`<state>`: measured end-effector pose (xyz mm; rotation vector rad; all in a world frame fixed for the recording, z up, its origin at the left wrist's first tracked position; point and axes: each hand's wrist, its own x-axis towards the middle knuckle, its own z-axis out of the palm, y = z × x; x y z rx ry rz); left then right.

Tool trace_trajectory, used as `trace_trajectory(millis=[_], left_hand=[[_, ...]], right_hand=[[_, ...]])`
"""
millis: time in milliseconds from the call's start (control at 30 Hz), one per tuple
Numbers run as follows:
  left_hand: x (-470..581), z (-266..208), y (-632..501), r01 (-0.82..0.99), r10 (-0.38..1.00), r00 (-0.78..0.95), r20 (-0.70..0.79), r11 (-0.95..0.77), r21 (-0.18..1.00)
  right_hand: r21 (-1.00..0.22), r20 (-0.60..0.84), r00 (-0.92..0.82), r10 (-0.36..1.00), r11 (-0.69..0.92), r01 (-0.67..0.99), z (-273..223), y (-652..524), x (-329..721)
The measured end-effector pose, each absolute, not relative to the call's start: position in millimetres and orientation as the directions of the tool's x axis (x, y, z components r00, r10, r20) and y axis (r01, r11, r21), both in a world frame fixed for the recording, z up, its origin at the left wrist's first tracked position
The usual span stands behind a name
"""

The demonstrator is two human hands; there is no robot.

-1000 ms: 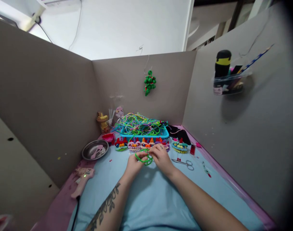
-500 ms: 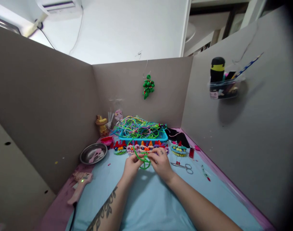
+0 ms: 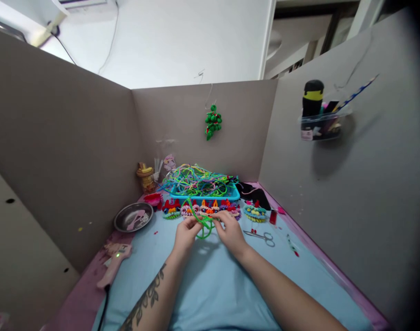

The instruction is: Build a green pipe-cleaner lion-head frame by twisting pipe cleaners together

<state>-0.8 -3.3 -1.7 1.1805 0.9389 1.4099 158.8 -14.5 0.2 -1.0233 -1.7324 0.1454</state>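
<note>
Left hand [image 3: 186, 234] and right hand [image 3: 230, 233] both pinching a looped green strand [image 3: 206, 221], fingertips on either side of it, held up over the table [image 3: 223, 289]. Exact finger contact too small to tell.

Change: gap between fingertips is a bit wider than half a second ago, so more of the loops shows between them; the long free end stands up beyond the left hand, as it did then. Reads as the strand being opened or adjusted, neither hand having let go; loops look loose, not yet drawn tight.

Just beyond the hands: a row of colourful braided figures [image 3: 210, 210], then a blue tray [image 3: 210, 198] of tangled strands. Right of right hand: scissors [image 3: 265, 236], unused. Left of left hand: metal bowl [image 3: 122, 221], and nearer, pink glue gun [image 3: 113, 266].
</note>
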Motion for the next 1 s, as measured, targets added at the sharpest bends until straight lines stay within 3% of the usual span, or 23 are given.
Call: trace_trajectory(millis=[233, 500, 700, 833, 1000], left_hand=[[-1, 1, -5, -0.225, 0.98, 0.051, 0.193, -0.177, 0.958], [-3, -2, -4, -0.244, 0.98, 0.051, 0.192, -0.174, 0.954], [-3, 1, -5, -0.179, 0.979, -0.013, 0.204, -0.203, 0.963], [0, 4, -9, -0.041, 0.96, -0.1, 0.262, -0.267, 0.963], [3, 4, -15, 0.145, 0.923, -0.064, 0.378, -0.366, 0.919]], right_hand=[[-0.831, 0.515, 0.043, 0.856, 0.486, 0.27, -5, -8, 160], [-0.675, 0.657, -0.006, 0.754, 0.592, 0.441, -6, -9, 159], [-0.63, 0.661, -0.015, 0.75, 0.566, 0.531, -2, -11, 159], [-0.658, 0.667, 0.01, 0.745, 0.584, 0.475, 2, -18, 152], [-0.792, 0.555, -0.005, 0.832, 0.531, 0.302, 1, -22, 139]])
